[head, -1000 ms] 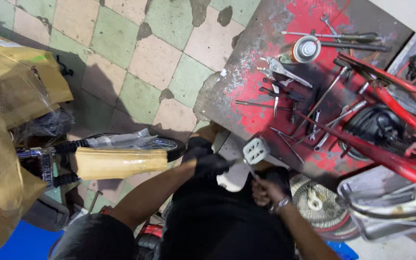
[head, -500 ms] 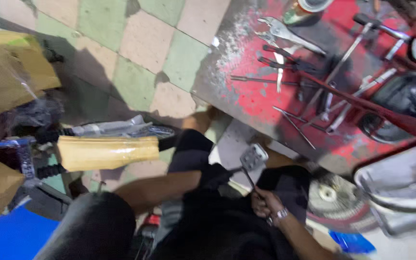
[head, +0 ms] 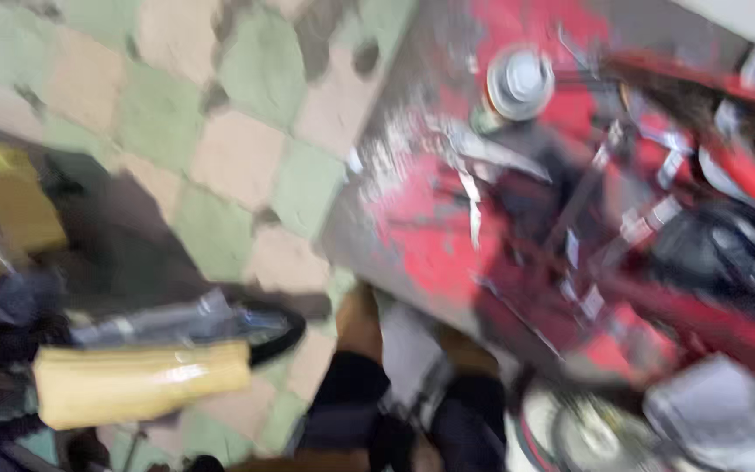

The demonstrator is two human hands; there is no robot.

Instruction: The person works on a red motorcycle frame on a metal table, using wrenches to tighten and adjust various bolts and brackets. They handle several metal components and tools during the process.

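The frame is heavily smeared by motion, so only broad shapes read. The largest thing is the floor (head: 220,149), tiled in worn green and tan squares, filling the upper left. Over its right part lies a red board (head: 434,232) with a grey, scuffed edge toward the tiles, strewn with metal hand tools (head: 474,197) that are too blurred to tell apart. Near the board's far edge sits a round silver can or cap (head: 520,81). Red frame tubes (head: 727,323) cross the board's right side, over a dark rounded part.

At the floor's near left corner lies a long yellow package (head: 137,383), roughly tubular with a glossy wrap, resting just beside a clear plastic-wrapped dark piece (head: 194,322). A bulkier yellow-brown bundle (head: 6,214) sits at the left edge.

At the bottom centre are dark shapes, probably the person's gloved hands (head: 395,411), close to a pale grey object (head: 408,350) at the board's near edge. Whether either grip is closed or holds anything, I cannot tell.
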